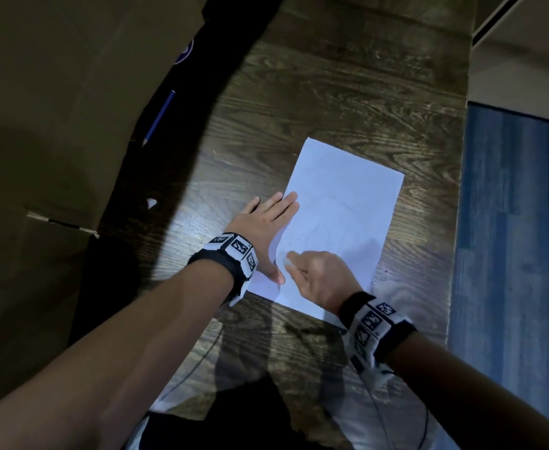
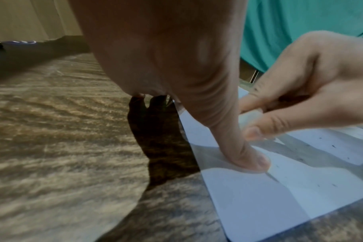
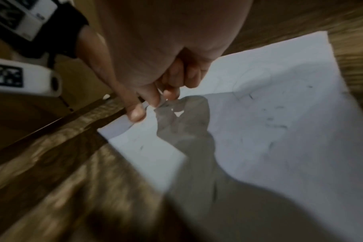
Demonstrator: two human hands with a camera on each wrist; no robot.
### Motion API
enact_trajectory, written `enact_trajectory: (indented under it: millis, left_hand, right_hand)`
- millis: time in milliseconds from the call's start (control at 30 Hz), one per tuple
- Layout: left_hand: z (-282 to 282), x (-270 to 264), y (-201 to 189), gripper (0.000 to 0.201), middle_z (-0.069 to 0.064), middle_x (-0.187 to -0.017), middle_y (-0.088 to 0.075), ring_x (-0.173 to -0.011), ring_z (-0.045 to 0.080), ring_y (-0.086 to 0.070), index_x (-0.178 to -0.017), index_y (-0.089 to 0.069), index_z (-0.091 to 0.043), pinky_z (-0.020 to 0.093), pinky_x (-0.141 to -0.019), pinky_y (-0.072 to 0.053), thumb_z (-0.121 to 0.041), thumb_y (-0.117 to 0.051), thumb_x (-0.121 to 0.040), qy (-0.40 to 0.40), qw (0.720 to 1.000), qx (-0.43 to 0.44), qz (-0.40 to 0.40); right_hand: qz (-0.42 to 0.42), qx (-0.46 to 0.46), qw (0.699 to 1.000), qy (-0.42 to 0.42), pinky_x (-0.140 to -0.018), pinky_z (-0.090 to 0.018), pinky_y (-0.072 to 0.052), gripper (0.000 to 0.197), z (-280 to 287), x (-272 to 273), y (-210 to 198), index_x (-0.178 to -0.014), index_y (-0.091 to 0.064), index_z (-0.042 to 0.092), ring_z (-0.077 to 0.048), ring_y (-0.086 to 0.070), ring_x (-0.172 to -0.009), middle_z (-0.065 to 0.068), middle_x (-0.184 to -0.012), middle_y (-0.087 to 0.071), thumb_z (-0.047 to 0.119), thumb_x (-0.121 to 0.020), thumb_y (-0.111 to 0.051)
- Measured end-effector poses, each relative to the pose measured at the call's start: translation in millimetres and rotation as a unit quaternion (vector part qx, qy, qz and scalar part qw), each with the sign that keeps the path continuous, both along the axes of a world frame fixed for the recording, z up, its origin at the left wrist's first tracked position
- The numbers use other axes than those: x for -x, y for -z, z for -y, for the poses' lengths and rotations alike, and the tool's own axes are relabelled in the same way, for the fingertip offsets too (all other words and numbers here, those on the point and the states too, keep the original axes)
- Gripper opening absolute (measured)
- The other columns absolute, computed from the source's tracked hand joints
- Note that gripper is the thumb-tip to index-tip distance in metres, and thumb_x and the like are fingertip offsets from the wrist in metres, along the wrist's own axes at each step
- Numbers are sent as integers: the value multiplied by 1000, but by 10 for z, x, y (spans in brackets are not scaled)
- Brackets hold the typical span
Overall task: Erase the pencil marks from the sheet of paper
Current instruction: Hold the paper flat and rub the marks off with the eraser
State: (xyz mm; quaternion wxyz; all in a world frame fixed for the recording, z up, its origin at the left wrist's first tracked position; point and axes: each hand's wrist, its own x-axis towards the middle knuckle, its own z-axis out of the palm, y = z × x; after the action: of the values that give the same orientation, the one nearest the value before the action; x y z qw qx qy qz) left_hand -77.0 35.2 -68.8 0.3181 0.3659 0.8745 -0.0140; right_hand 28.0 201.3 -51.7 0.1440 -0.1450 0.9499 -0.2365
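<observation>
We judge the work partway: our left hand (image 1: pixel 268 222) lies flat on the sheet of paper (image 1: pixel 347 203), our right hand (image 1: pixel 320 276) pinches the eraser (image 1: pixel 288 262) at its near-left edge, and faint pencil marks (image 1: pixel 328 228) remain mid-sheet.

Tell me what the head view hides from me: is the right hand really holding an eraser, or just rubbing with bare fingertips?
Observer: The left wrist view shows a small pale eraser pinched between the thumb and fingers of the right hand.
Operator: Which part of the left hand pins the sheet there?
Observer: In that same view the left hand's thumb tip lies flat on the sheet of paper, right beside the eraser.
Operator: Any marks left near the eraser?
Observer: Yes. The left wrist view shows a short dark pencil line running out from under the thumb tip, and small dark specks scattered over the sheet.
</observation>
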Motion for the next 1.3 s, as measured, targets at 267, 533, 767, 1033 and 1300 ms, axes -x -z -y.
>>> enact_trajectory:
  millis: [267,533,767,1033,1300]
  left_hand:
    - [2,-4,-9,150,-13,-160,34,-149,10,26,-157,22,-25,42,-124,9,-83,-73,-55,-1,1000,-10,3]
    - [4,-12,8,150,-14,-159,36,-149,10,27,-156,24,-25,42,-124,9,-83,-72,-56,0,1000,-12,7]
    - [0,9,-3,151,-12,-159,36,-149,12,27,-156,24,-24,43,-124,8,-85,-72,-56,3,1000,-4,4]
    - [-16,-1,-21,151,-13,-159,36,-149,10,26,-156,24,-23,41,-123,10,-85,-71,-56,3,1000,1,2]
    - [-19,-5,-10,153,-13,-159,35,-149,11,26,-156,24,-23,43,-124,8,-84,-73,-55,0,1000,-5,7]
  right_hand:
    - [7,-28,993,114,-57,-34,-40,20,6,437,24,-81,-48,20,-25,-44,-61,4,-62,-40,30,-97,-44]
    - [7,-40,998,52,-62,-40,-49,25,-43,469,4,-97,-63,17,-32,-56,-69,-6,-70,-59,33,-98,-43]
    - [11,7,997,80,-47,-35,-39,18,97,-50,-22,-79,-49,14,-29,-44,-51,3,-57,-39,24,-93,-51]
    - [-19,-14,980,196,-57,-35,-46,20,-53,599,132,-86,-55,21,-32,-54,-64,-4,-63,-54,35,-93,-43]
    - [0,-41,998,51,-51,-38,-45,20,3,338,55,-84,-56,13,-33,-54,-58,-5,-63,-53,27,-95,-47]
